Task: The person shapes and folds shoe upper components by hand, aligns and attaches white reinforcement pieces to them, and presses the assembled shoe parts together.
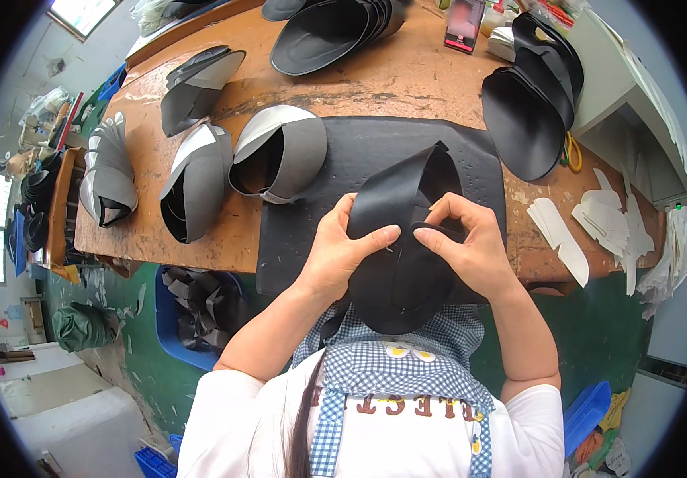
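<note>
Across the whole middle of the scene lies a worn brown worktable [407, 80], its near edge curving toward the person. On its near centre rests a dark rubber mat [375, 151], rectangular and scuffed. Far centre, a stack of curved black pieces [331, 32] is nested one inside another; at the far right a second black stack [530, 95] leans in a fan. Left of the mat stand several grey-and-black curved shells — the nearest one [279, 151] overlapping the mat's left corner, another [196, 183] just beside it, more farther left. Below the table's left near edge, a blue bin [170, 319] holds dark offcuts on the green floor. Pale paper cut-outs [590, 223] lie scattered on the table's right end.

Over the near edge of the mat, both hands hold one black curved piece [403, 271], its rounded lower end hanging past the table edge toward the checked apron [391, 366]. Left hand [339, 251] — fingers curled round the piece's left edge, thumb pressed flat on its face. Right hand [471, 239] — closed on the piece from the right, fingertips pinching a thin black strip [439, 231] at its upper fold. A yellow-handled tool [573, 153] lies at the far right, mostly hidden.
</note>
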Tool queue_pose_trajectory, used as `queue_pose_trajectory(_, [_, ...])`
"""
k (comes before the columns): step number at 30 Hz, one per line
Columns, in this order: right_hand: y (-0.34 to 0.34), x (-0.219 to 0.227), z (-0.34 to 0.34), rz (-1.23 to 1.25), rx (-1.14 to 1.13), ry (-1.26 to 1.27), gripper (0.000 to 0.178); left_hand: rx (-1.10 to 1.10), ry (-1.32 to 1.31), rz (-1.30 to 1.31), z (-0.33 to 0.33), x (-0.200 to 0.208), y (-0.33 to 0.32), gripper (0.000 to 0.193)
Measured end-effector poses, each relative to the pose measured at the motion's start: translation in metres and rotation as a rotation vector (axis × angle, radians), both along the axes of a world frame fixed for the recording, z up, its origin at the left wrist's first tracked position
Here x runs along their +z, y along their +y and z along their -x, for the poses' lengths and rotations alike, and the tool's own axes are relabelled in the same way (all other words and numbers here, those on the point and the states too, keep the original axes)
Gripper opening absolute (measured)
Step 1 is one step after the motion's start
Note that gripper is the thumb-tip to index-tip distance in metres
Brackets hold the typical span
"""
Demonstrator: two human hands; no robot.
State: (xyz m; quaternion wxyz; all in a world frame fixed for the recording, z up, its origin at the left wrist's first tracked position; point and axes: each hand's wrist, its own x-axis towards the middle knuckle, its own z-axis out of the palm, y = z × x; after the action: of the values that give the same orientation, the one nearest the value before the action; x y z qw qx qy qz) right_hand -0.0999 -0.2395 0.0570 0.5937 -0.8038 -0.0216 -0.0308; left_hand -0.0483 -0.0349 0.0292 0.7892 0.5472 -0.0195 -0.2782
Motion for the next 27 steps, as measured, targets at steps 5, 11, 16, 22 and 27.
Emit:
queue_pose_trajectory(5, [0.001,0.002,-0.003,0.022,0.021,0.046,0.015,-0.012,-0.003,0.017,0.004,0.0,-0.001,0.052])
queue_pose_trajectory(11, [0.015,-0.015,-0.004,0.288,-0.088,-0.123,0.036,-0.001,0.049,0.004,0.007,-0.028,0.002,0.057])
queue_pose_trajectory(16, [-0.01,0.026,0.009,0.744,-0.162,-0.405,0.058,0.168,-0.672,-0.712,0.008,-0.024,0.018,0.085])
queue_pose_trajectory(22, [-0.023,0.03,0.004,0.164,0.116,0.234,0.053,-0.185,-1.151,-0.586,-0.011,0.023,0.002,0.055])
queue_pose_trajectory(27, [-0.024,0.029,-0.015,0.266,0.272,0.419,0.044,-0.486,-1.095,-0.658,-0.028,0.02,-0.019,0.049])
